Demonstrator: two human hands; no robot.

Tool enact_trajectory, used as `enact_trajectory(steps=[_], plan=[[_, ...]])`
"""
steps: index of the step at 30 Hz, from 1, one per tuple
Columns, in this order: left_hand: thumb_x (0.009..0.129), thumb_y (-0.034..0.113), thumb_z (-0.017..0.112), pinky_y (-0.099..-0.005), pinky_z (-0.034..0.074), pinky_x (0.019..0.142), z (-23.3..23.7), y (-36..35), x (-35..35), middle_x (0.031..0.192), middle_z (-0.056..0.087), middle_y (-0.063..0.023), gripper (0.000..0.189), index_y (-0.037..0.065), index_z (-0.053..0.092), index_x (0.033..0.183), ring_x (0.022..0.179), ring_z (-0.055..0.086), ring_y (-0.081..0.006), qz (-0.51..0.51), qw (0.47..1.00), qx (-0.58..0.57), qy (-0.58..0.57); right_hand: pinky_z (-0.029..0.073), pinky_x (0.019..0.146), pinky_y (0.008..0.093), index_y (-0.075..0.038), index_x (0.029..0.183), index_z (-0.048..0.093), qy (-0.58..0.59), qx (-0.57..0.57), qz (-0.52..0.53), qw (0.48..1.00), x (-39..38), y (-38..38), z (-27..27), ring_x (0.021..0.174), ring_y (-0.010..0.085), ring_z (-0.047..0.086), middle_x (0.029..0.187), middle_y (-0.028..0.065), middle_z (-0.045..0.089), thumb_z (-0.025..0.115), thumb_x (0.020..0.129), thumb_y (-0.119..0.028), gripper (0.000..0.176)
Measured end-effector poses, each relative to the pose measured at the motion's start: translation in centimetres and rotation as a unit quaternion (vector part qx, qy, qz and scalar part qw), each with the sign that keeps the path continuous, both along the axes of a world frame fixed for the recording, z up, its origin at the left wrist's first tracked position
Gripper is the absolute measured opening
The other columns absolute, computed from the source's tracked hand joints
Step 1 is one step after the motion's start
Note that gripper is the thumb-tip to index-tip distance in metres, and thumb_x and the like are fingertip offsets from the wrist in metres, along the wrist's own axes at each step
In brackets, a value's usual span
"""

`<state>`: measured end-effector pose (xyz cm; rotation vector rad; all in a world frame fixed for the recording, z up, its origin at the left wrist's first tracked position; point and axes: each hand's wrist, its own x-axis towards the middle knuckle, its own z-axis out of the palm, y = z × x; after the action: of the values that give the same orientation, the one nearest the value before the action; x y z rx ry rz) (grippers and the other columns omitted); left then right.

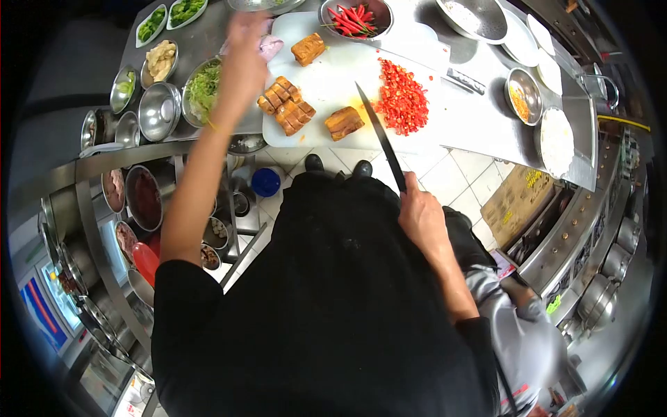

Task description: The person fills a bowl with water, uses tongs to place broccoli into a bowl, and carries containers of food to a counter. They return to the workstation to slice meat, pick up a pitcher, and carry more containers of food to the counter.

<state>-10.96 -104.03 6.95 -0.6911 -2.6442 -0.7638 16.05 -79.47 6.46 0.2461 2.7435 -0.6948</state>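
My right hand (pixel 422 217) is wrapped round the handle of a knife (pixel 381 132), its dark blade pointing away over the near edge of the white cutting board (pixel 313 90). My left hand (pixel 246 42) is smeared by motion at the board's far left, so its fingers do not show clearly. Beside it lies something pinkish (pixel 271 46), perhaps a cloth. On the board are a whole browned block of food (pixel 308 49), another near the knife (pixel 344 123), and cut browned pieces (pixel 286 105). Chopped red chillies (pixel 401 97) are heaped right of the blade.
A bowl of whole red chillies (pixel 356 19) stands at the board's far edge. A second knife (pixel 465 81) lies at right. Shredded greens (pixel 203 90) and stacked metal bowls (pixel 159 111) sit at left. Another person (pixel 521 333) in grey is close on my right.
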Motion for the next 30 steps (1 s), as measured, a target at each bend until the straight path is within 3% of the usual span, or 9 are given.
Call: enact_trajectory(steps=[2,4,7,12,17,23,26,30], plan=[[0.065,-0.001,0.067,-0.0413,0.047,0.081,-3.3,1.7,6.4,0.123,0.041,-0.0184,0.058,0.005,0.043,0.118,0.103,0.051,-0.0379,-0.085,0.988,0.005,-0.132,0.045,0.053,0.0507,-0.001,0.104,0.039,-0.011,0.000,0.012,1.000,-0.9,-0.8,0.1,0.057,0.0412,0.058,0.058,0.0236,0.057,0.050,0.080,-0.004,0.027],[0.065,0.003,0.069,-0.0414,0.048,0.079,-4.4,3.7,10.8,0.113,0.044,-0.0186,0.055,0.001,0.042,0.113,0.100,0.052,-0.0381,-0.103,0.969,0.013,-0.223,0.045,0.053,0.0499,-0.001,0.103,0.039,-0.039,0.011,0.046,0.998,-1.5,-1.3,-0.2,0.058,0.0411,0.059,0.059,0.0240,0.057,0.048,0.077,-0.001,0.027],[0.067,0.005,0.068,-0.0418,0.048,0.078,-6.0,5.5,12.5,0.102,0.046,-0.0183,0.046,-0.002,0.043,0.105,0.096,0.053,-0.0370,-0.066,0.971,-0.020,-0.229,0.046,0.053,0.0492,0.000,0.099,0.039,-0.060,0.026,0.068,0.996,-2.2,-2.1,0.2,0.057,0.0411,0.059,0.058,0.0237,0.057,0.047,0.074,0.002,0.026],[0.067,0.004,0.066,-0.0440,0.046,0.079,-8.0,6.0,12.2,0.101,0.043,-0.0185,0.043,-0.002,0.041,0.101,0.096,0.052,-0.0399,-0.043,0.967,-0.028,-0.248,0.047,0.055,0.0494,0.001,0.096,0.038,-0.084,0.045,0.091,0.991,-3.1,-2.6,0.7,0.058,0.0418,0.059,0.058,0.0237,0.057,0.047,0.073,0.002,0.025],[0.066,0.002,0.064,-0.0438,0.045,0.080,-8.2,6.2,11.7,0.099,0.045,-0.0200,0.038,-0.004,0.043,0.096,0.094,0.052,-0.0398,-0.056,0.969,-0.006,-0.242,0.048,0.057,0.0485,0.004,0.103,0.037,-0.147,0.069,0.112,0.980,-2.7,-2.7,2.5,0.064,0.0412,0.061,0.063,0.0248,0.059,0.055,0.069,0.001,0.038],[0.064,0.000,0.064,-0.0433,0.045,0.082,-8.8,6.2,12.0,0.098,0.047,-0.0201,0.039,-0.005,0.044,0.098,0.095,0.051,-0.0399,-0.056,0.969,0.036,-0.237,0.049,0.061,0.0483,0.008,0.109,0.036,-0.043,0.027,0.107,0.993,-6.6,-4.3,-3.8,0.067,0.0426,0.061,0.069,0.0274,0.060,0.058,0.068,-0.001,0.048],[0.064,-0.001,0.064,-0.0429,0.044,0.083,-8.6,6.0,12.0,0.100,0.047,-0.0203,0.043,-0.005,0.045,0.102,0.097,0.051,-0.0392,-0.048,0.963,0.040,-0.261,0.049,0.060,0.0483,0.008,0.110,0.037,-0.116,0.043,0.087,0.988,-5.2,-3.7,-2.0,0.067,0.0424,0.061,0.069,0.0268,0.060,0.056,0.068,0.001,0.047],[0.064,-0.001,0.066,-0.0425,0.043,0.084,-8.8,5.8,12.4,0.103,0.046,-0.0206,0.047,-0.003,0.044,0.106,0.098,0.051,-0.0395,-0.044,0.963,0.054,-0.261,0.049,0.059,0.0481,0.009,0.111,0.036,-0.084,0.005,0.089,0.992,-3.2,-3.0,-5.0,0.066,0.0423,0.060,0.067,0.0259,0.060,0.051,0.068,0.002,0.046]])
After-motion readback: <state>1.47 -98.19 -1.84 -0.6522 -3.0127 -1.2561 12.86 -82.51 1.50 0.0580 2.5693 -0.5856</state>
